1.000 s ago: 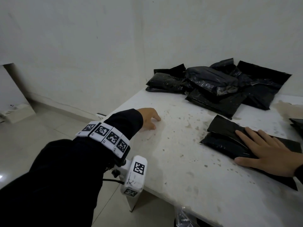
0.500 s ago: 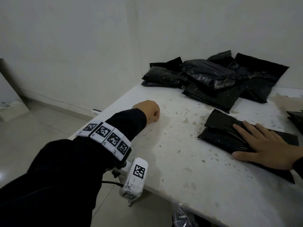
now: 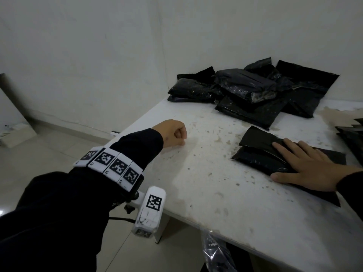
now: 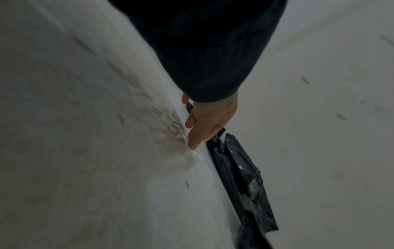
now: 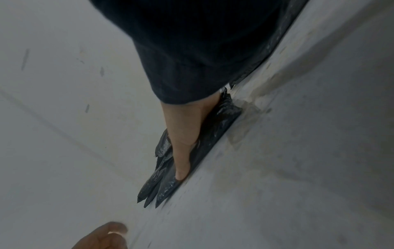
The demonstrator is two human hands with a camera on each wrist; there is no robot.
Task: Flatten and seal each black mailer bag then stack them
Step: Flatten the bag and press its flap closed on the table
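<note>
Wrist rig (image 3: 110,169): white band of square black-and-white markers, worn over the dark sleeve of the left arm
Left hand (image 3: 172,133): set on the white table (image 3: 206,183) near its left edge; fingers seen curled in the head view, nothing visibly gripped; a clear film scrap (image 4: 193,157) is seen just beside the fingertips in the left wrist view
Mailer pile (image 3: 253,91): black filled bags heaped at the table's far end, against the wall
Black mailer bag (image 3: 261,154): laid flat on the table, right of centre
Right hand (image 3: 306,169): spread flat, palm down, pressed on that bag's near right part
Far right edge: further black bags (image 3: 353,136), partly cut off
</note>
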